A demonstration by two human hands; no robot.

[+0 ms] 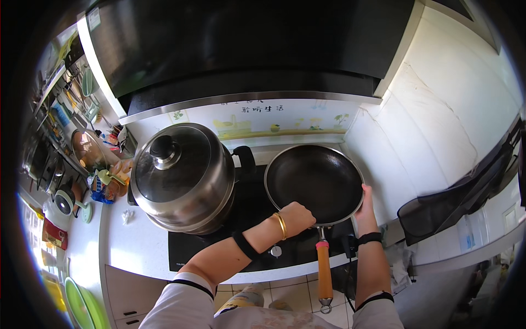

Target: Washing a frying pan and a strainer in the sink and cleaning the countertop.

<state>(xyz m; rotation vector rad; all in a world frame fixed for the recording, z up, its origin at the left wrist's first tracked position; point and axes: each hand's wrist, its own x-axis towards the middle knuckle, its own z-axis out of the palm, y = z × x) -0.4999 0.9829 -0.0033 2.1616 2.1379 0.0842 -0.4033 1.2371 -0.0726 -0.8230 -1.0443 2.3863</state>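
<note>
A black frying pan [314, 183] with a metal rim sits over the right part of a black cooktop [254, 205]. Its wooden handle [324, 271] points towards me, past the counter edge. My left hand [295, 220], wearing a gold bangle, is curled at the near rim, just left of the handle; its fingertips are hidden. At the pan's right side my right hand [365, 207] grips the rim, thumb up along the edge and fingers mostly out of sight. Left of the pan stands a large steel pot [201, 185], its glass lid [176, 177] on.
A range hood [254, 45] overhangs the cooktop. Crumpled white tissue [128, 216] lies on the counter left of the pot. Utensils hang at far left, above a small fan [65, 200] and a green basin [80, 304]. Black mesh fabric [452, 209] hangs at right.
</note>
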